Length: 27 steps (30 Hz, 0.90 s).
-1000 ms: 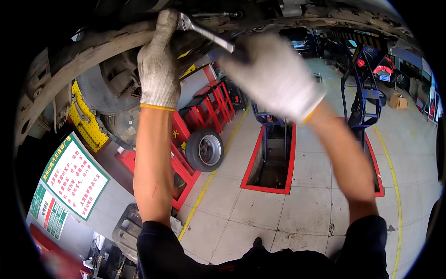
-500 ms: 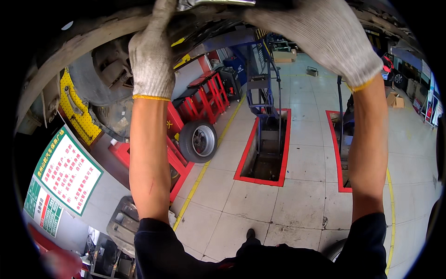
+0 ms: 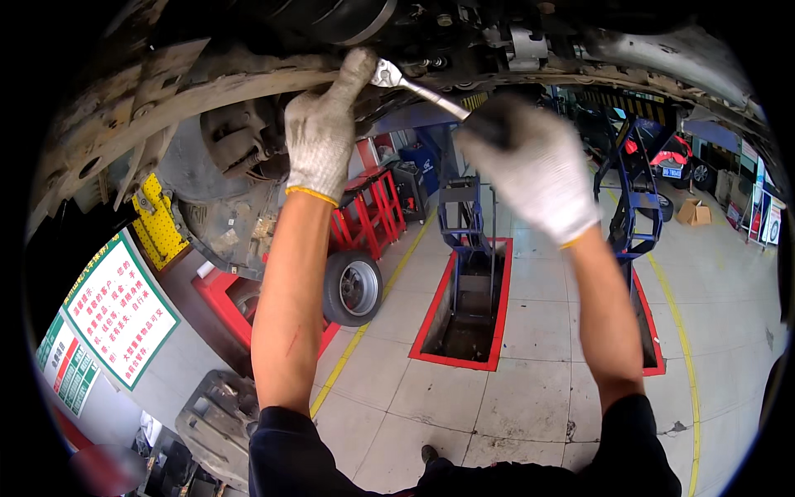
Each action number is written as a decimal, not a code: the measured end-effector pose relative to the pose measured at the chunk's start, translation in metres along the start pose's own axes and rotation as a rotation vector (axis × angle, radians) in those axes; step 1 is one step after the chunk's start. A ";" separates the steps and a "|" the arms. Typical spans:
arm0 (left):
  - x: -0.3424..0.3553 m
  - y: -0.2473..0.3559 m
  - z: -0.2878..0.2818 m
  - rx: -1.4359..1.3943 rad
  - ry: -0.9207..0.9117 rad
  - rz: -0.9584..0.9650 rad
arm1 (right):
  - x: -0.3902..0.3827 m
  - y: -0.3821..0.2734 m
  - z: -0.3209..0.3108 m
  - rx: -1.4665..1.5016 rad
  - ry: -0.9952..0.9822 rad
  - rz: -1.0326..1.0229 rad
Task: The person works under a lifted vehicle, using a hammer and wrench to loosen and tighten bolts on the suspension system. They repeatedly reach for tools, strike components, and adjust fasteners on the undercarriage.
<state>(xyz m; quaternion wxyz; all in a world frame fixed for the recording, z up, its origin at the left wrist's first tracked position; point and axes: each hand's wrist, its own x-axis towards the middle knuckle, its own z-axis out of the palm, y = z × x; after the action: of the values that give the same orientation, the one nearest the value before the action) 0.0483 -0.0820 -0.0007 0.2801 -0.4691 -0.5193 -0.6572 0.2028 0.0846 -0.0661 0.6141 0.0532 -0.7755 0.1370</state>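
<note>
Person in off-white gloves, arms up under a raised car (image 3: 224, 93). R hand (image 3: 538, 161), a bit blurred, has fingers closed round dark handle of a silver wrench (image 3: 432, 98). L hand (image 3: 321, 141) is up at wrench's head, one digit touching it; other fingers partly hidden, can't tell how far open. Wrench is btwn the hands, just below car's underside, handle end tilted down to R. Below, L of ctr: loose wheel (image 3: 354, 288) nr red stands (image 3: 377, 211). Mid: floor pit w/ red rim (image 3: 502, 306), blue lift (image 3: 464, 217). Far R: cardboard box (image 3: 694, 213).
</note>
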 end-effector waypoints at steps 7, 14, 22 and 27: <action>-0.005 0.013 0.010 0.092 0.052 -0.083 | -0.023 -0.021 0.127 0.262 0.383 -0.021; -0.004 0.016 -0.017 0.334 -0.040 -0.066 | -0.007 -0.047 0.207 0.391 0.153 0.180; 0.003 -0.001 0.004 -0.007 0.070 0.071 | 0.008 -0.010 0.028 -0.089 0.085 -0.163; 0.004 0.024 0.049 0.149 -0.063 0.205 | 0.045 -0.005 0.271 0.725 0.617 0.078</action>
<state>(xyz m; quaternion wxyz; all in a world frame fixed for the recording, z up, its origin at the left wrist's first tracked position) 0.0828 -0.0423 0.0138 0.3635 -0.5181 -0.5246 -0.5693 -0.0610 0.0079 -0.0786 0.7519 0.1916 -0.4607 0.4309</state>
